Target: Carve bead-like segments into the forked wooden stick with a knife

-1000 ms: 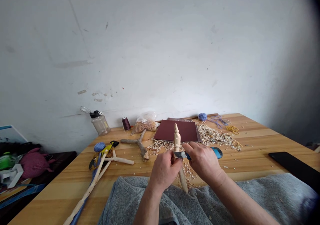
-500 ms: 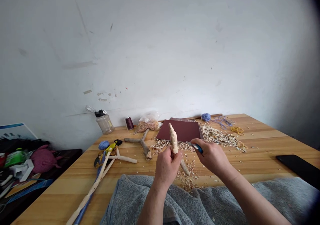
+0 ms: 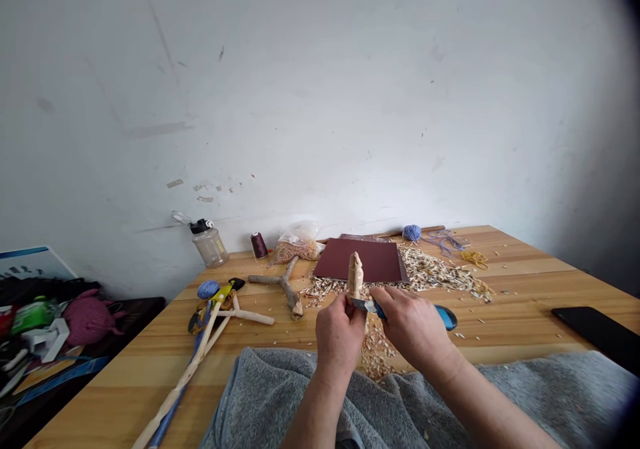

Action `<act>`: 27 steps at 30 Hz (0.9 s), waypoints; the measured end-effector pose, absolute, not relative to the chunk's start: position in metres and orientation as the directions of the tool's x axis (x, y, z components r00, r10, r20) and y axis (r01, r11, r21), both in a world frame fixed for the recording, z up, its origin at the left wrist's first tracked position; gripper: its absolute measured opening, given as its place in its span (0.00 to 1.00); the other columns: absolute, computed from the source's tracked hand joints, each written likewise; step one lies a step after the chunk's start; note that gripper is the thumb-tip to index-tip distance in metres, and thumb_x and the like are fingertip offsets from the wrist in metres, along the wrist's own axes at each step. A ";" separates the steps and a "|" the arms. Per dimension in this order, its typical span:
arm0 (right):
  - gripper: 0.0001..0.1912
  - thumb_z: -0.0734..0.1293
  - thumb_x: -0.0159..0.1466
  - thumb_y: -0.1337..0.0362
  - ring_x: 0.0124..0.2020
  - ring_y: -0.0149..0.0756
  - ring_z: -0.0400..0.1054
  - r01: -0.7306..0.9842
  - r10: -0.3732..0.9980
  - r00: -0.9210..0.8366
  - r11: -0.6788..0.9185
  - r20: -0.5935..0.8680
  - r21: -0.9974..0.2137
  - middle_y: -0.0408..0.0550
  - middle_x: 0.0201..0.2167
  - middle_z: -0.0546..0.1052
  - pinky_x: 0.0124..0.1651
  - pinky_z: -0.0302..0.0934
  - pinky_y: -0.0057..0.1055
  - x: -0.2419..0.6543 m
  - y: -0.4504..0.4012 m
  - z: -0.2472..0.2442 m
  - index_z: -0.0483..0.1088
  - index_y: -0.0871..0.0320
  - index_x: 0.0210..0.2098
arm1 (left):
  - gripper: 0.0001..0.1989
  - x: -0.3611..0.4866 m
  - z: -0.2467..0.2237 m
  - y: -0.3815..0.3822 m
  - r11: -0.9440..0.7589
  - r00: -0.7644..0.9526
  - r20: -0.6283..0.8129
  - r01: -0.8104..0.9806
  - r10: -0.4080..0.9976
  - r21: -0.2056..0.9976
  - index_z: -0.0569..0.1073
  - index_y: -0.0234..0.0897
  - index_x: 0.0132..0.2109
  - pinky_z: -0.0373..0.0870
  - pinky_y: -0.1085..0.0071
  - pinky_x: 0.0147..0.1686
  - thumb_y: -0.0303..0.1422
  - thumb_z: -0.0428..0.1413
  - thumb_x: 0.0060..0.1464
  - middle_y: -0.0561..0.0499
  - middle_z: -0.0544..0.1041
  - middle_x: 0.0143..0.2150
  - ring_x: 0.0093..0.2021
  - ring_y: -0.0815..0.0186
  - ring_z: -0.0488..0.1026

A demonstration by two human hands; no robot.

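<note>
My left hand [image 3: 340, 334] is wrapped round the lower part of a pale, peeled piece of carved wood [image 3: 355, 277], which points upward with notches cut along its side. In my right hand [image 3: 417, 326] is a blue-handled utility knife [image 3: 445, 317]. Its blade lies across the wood, just above my left thumb, and appears to touch it. The fingers of my right hand cover the middle of the handle. Below both hands, wood shavings [image 3: 377, 352] are scattered on the table, and a grey towel [image 3: 280, 382] lies along the near edge.
Behind the hands lie dark red sheets [image 3: 365, 260] and a heap of shavings [image 3: 445, 272]. A forked branch [image 3: 285, 286], a long peeled stick [image 3: 180, 382] and a bottle [image 3: 209, 246] are to the left. A black phone-like slab [image 3: 597, 332] lies right.
My right hand has moved left and turned, bringing the knife blade from beside the wood to against it. The carved wood has shifted slightly right and tilted.
</note>
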State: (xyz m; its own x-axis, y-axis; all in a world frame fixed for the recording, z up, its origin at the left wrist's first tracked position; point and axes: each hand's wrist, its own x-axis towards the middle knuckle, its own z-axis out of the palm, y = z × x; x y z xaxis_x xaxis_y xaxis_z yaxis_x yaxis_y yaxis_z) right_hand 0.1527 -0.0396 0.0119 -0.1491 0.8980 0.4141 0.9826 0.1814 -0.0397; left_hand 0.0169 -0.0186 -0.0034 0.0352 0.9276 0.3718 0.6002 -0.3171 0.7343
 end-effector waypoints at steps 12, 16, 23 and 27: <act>0.10 0.57 0.61 0.70 0.29 0.33 0.68 0.990 0.930 -0.119 0.138 0.349 -0.031 0.43 0.32 0.73 0.25 0.43 0.29 0.149 -0.041 0.014 0.65 0.52 0.39 | 0.06 0.020 -0.002 -0.021 -0.274 0.021 0.344 0.650 0.939 0.708 0.72 0.36 0.32 0.54 0.75 0.25 0.31 0.51 0.52 0.51 0.74 0.23 0.24 0.68 0.68; 0.10 0.57 0.61 0.70 0.29 0.33 0.69 0.991 0.938 -0.111 0.130 0.328 -0.034 0.43 0.32 0.73 0.25 0.43 0.28 0.148 -0.040 0.013 0.64 0.52 0.39 | 0.05 0.021 -0.003 -0.022 -0.282 0.022 0.357 0.659 0.934 0.698 0.72 0.37 0.31 0.55 0.75 0.25 0.31 0.51 0.52 0.50 0.75 0.24 0.24 0.67 0.68; 0.10 0.57 0.60 0.71 0.30 0.33 0.69 0.992 0.947 -0.091 0.114 0.309 -0.058 0.44 0.31 0.73 0.25 0.43 0.27 0.145 -0.039 0.013 0.64 0.53 0.38 | 0.06 0.019 -0.003 -0.022 -0.298 0.021 0.386 0.675 0.922 0.675 0.72 0.37 0.31 0.54 0.74 0.26 0.31 0.51 0.53 0.50 0.75 0.24 0.24 0.67 0.68; 0.10 0.58 0.59 0.71 0.30 0.33 0.69 0.992 0.946 -0.076 0.103 0.316 -0.071 0.43 0.31 0.73 0.25 0.45 0.27 0.145 -0.038 0.013 0.64 0.53 0.38 | 0.07 0.019 -0.001 -0.023 -0.308 0.026 0.393 0.668 0.919 0.677 0.72 0.36 0.32 0.55 0.74 0.26 0.31 0.50 0.53 0.50 0.74 0.23 0.24 0.67 0.68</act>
